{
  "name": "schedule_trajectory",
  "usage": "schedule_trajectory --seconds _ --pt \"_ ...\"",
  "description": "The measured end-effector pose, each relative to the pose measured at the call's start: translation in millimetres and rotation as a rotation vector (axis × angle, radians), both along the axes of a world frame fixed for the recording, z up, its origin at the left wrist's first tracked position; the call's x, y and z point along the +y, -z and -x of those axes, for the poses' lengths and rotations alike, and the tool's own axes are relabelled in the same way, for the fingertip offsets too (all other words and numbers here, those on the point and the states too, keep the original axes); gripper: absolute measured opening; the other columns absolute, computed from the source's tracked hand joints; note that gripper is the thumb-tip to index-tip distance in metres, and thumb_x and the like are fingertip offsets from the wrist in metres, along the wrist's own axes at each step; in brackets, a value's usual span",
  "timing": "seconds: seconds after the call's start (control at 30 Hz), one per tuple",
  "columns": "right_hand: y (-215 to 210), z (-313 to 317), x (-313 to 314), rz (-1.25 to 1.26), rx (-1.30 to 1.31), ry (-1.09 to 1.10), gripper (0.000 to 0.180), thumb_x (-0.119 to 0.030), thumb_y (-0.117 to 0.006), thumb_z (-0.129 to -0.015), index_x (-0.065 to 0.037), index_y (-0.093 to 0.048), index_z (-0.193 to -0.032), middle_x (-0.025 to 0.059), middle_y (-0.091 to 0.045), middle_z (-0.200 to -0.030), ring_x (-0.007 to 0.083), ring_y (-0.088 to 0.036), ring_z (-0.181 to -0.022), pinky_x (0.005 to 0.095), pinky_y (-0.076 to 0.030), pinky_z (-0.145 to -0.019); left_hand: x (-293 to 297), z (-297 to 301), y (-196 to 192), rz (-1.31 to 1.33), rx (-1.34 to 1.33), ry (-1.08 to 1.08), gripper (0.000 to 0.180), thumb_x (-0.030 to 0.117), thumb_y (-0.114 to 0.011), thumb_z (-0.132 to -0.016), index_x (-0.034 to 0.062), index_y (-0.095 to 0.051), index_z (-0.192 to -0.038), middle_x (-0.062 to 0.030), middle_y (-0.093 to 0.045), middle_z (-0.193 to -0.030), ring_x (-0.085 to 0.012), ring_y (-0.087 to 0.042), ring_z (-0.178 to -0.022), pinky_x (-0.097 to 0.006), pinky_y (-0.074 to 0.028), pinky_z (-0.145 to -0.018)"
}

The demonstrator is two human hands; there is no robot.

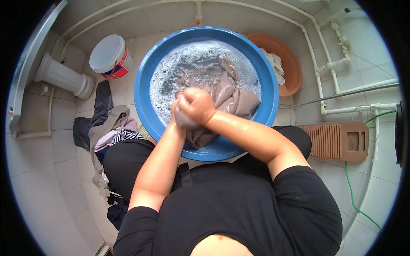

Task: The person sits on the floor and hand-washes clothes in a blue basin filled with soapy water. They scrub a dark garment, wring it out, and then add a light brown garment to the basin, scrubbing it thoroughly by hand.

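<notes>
A large blue basin point(270, 98) of sudsy water point(164, 79) stands before me between my knees. Wet greyish-brown cloth point(230, 96) lies bunched in it, partly under the foam and partly above the water. My right hand point(197, 104) is closed on a fold of this cloth near the basin's middle. Pressed against it, my left hand point(177, 115) also grips the cloth, its fingers mostly hidden behind the right hand and the fabric. Part of the cloth hangs below both hands toward the near rim.
On the left, a heap of clothes point(113, 128) lies on the tiles beside a white bucket point(106, 55) and a white pedestal point(64, 74). An orange-brown basin point(292, 70) holding white items point(275, 66) sits behind right. A brown washboard point(333, 141) and a green hose point(350, 187) are at right.
</notes>
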State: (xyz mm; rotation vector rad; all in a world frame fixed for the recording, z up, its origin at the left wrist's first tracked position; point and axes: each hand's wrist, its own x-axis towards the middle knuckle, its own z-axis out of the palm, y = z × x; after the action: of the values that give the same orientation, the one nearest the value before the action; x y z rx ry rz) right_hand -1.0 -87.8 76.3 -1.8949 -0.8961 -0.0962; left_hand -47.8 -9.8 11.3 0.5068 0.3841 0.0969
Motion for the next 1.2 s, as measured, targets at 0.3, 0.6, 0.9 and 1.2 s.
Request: schedule_trajectory --seconds 0.3,0.6,0.9,1.2 --pt "19 -53 -25 0.272 -0.034 0.151 0.022 -0.029 -0.063 -0.075 -0.008 -0.057 -0.069 0.0145 -0.059 -0.071 0.033 -0.058 -0.066 0.0396 -0.047 -0.06 -6 -11 -46 -0.196 0.148 -0.04 0.029 0.03 -0.054 -0.087 0.0056 -0.058 -0.102 -0.0055 -0.061 -0.094 -0.0143 -0.058 -0.083 -0.027 -0.046 -0.078" --pt "-16 -142 -120 1.168 0.187 -0.121 0.051 -0.042 -0.072 -0.062 -0.006 -0.057 -0.096 0.0189 -0.059 -0.103 0.0313 -0.055 -0.099 0.0378 -0.044 -0.083 31 -7 -40 -1.256 0.267 0.624 0.083 0.047 -0.072 -0.064 -0.0079 -0.045 -0.12 -0.0254 -0.046 -0.125 -0.0305 -0.049 -0.113 -0.034 -0.039 -0.093" --pt "-30 -85 -82 0.61 -0.452 -0.557 0.057 -0.011 -0.069 -0.055 -0.009 -0.055 -0.11 0.0132 -0.052 -0.119 0.031 -0.045 -0.114 0.0395 -0.036 -0.095 -4 13 -84 -1.563 -0.433 0.274 0.027 0.007 -0.058 -0.076 0.0031 -0.058 -0.103 -0.0115 -0.06 -0.101 -0.0253 -0.058 -0.092 -0.033 -0.046 -0.081" --pt "-129 -45 -92 0.342 -0.018 -0.611 0.035 0.006 -0.063 -0.06 -0.007 -0.054 -0.092 0.0134 -0.058 -0.085 0.0334 -0.057 -0.084 0.0365 -0.046 -0.07 14 -1 -79 -1.026 -0.332 0.333 0.043 0.039 -0.044 -0.09 0.0024 -0.057 -0.108 -0.0097 -0.06 -0.1 -0.0189 -0.055 -0.097 -0.031 -0.04 -0.089"
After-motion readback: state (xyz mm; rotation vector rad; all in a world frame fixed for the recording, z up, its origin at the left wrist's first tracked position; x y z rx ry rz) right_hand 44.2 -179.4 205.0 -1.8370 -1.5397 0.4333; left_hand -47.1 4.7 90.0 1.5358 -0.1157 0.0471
